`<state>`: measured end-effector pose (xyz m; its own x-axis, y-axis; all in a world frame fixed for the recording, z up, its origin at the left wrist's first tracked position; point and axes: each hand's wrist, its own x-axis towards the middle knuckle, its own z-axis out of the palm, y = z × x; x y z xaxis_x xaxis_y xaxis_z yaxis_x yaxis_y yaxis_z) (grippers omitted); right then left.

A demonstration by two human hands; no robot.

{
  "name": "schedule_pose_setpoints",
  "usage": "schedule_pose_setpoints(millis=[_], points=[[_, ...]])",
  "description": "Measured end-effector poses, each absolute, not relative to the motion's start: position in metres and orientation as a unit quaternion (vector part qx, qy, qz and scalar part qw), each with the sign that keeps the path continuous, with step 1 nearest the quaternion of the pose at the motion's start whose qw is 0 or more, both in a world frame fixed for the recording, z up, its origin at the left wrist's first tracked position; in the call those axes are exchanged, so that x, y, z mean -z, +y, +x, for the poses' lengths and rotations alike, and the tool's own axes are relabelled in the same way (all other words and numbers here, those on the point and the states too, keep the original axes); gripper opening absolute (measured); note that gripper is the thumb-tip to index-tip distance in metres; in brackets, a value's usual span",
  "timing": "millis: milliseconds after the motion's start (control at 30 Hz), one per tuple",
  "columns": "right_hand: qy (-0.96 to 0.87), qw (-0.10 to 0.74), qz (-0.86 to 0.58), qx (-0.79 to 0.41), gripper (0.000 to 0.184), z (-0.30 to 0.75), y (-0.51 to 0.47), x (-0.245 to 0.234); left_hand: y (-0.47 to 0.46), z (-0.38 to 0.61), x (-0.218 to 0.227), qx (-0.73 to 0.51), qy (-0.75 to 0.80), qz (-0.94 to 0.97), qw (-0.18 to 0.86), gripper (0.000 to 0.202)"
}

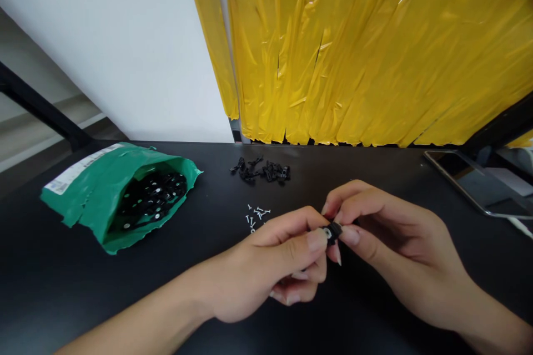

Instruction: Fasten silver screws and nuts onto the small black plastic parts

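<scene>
My left hand [275, 263] and my right hand [387, 238] meet above the black table [62, 283], both pinching one small black clip [332, 232] with a silvery spot between thumb and fingertips. Just behind my left hand lie several small silver screws [256, 214]. Farther back sits a little heap of black clips [263, 170]. At the left, an open green plastic bag [104, 191] holds many more black clips [152, 197].
Yellow plastic sheeting [375, 50] hangs behind the table, beside a white wall [125, 39]. A phone [474, 180] with a dark screen lies at the right edge. A black bar [37, 108] slants at the far left.
</scene>
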<state>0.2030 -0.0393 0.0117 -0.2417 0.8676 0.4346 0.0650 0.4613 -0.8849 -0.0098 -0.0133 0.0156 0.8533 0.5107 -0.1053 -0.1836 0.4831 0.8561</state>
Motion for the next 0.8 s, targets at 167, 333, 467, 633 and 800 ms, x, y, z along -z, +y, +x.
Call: schedule_pose_setpoints(millis=[167,333,467,633,800], points=[[-0.662,0.535,-0.346,-0.396,0.010,0.200,-0.038,-0.009,-0.018,-0.009,-0.020,-0.239,0.201,0.483,0.818,0.029],[-0.623,0.565,-0.360,-0.403,0.016,0.194,-0.039,-0.003,-0.019,-0.010,-0.023,-0.288,0.276,0.599,0.694,0.036],[-0.612,0.561,-0.364,-0.422,0.019,0.191,-0.040,-0.001,-0.018,-0.011,-0.023,-0.309,0.314,0.676,0.591,0.035],[-0.605,0.549,-0.367,-0.444,0.019,0.192,-0.040,-0.002,-0.018,-0.011,-0.018,-0.323,0.327,0.713,0.529,0.024],[-0.608,0.541,-0.370,-0.449,0.015,0.192,-0.040,-0.003,-0.020,-0.009,-0.016,-0.339,0.334,0.683,0.553,0.023]])
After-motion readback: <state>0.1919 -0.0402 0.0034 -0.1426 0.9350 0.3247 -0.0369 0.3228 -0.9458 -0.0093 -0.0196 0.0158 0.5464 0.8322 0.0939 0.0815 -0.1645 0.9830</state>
